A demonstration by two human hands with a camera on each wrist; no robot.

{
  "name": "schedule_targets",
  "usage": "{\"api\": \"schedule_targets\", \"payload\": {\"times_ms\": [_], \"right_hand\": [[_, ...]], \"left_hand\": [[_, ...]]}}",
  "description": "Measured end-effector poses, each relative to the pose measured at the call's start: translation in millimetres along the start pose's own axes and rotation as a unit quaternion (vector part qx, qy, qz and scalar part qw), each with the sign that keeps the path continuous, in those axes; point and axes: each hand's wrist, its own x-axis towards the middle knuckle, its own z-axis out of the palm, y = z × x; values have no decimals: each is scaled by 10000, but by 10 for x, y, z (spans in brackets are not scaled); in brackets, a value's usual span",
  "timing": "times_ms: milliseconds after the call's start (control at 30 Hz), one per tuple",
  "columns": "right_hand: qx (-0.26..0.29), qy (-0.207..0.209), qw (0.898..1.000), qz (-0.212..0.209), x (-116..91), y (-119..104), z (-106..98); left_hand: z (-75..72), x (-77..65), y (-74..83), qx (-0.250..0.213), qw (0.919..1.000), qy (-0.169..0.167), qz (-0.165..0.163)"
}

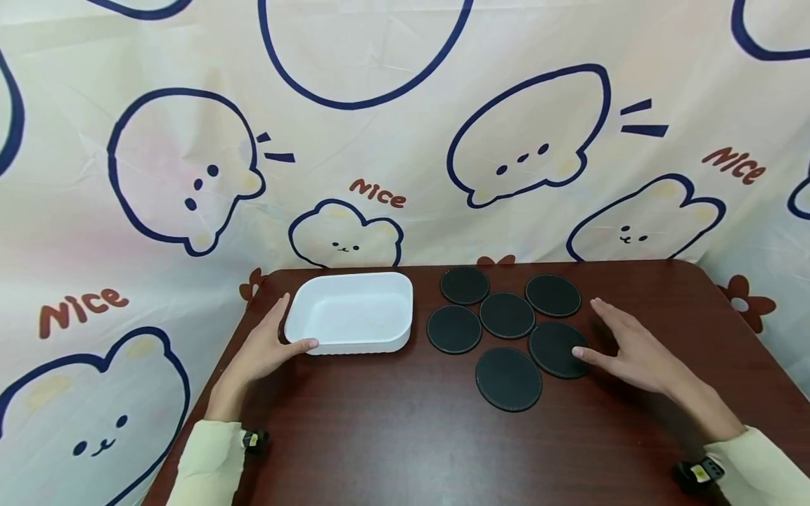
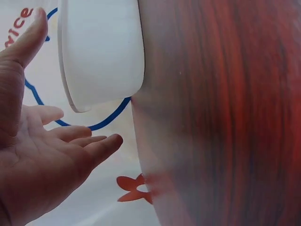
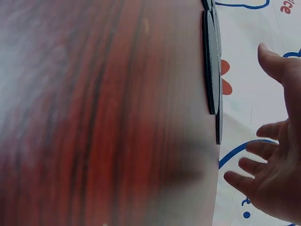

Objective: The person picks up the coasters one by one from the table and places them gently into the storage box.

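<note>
To the right of the box (image 1: pixel 351 320) lay six dark round discs (image 1: pixel 507 315), flat on the table (image 1: pixel 380 422) in a loose group; some of them touched or almost touched. Being round, they offered no long axis, while that of the box seemed to run from left to right, with its right end facing them. The discs lay between the box and the right hand (image 1: pixel 639 355), so this hand was the nearer one to them. It was open, with fingers extended and thumb apart, and it held nothing; its thumb appeared over the margin of the closest disc, but I could not tell a touch. At the left end of the box was the left hand (image 1: pixel 262 348), also open and gripping nothing, its thumb by the front left corner. The left wrist view showed a gap there, so contact was doubtful. Just behind the box ran the far edge of the table, with the printed cloth (image 1: pixel 430 140) rising beyond. Room for moving was wider in front of the box.
</note>
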Motion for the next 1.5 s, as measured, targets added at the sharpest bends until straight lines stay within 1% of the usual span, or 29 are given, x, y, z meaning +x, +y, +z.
{"api": "schedule_targets", "payload": {"times_ms": [167, 367, 500, 600, 700, 933, 1200, 1367, 1500], "right_hand": [[83, 10, 9999, -64, 16, -7, 11], [544, 262, 9975, -371, 17, 1, 9], [686, 286, 9962, -461, 31, 12, 26], [757, 229, 9959, -448, 48, 14, 34], [879, 121, 9952, -405, 73, 10, 36], [928, -230, 9944, -454, 151, 6, 15], [854, -543, 9930, -613, 250, -29, 21], [760, -607, 9939, -524, 278, -71, 55], [826, -519, 9939, -521, 278, -76, 74]], "left_hand": [[49, 25, -37, -118, 9999, -11, -90], [76, 28, -44, -339, 9994, -30, -91], [72, 29, -29, -506, 9986, -83, -163], [72, 39, -30, -631, 9976, -114, -268], [75, 47, -29, -738, 9967, -147, -291], [87, 67, -39, -950, 9955, -60, 43], [110, 38, -69, -968, 9952, -111, -55], [122, 24, -72, -993, 9951, -20, -22], [119, 22, -63, -939, 9955, 14, -91]]}}
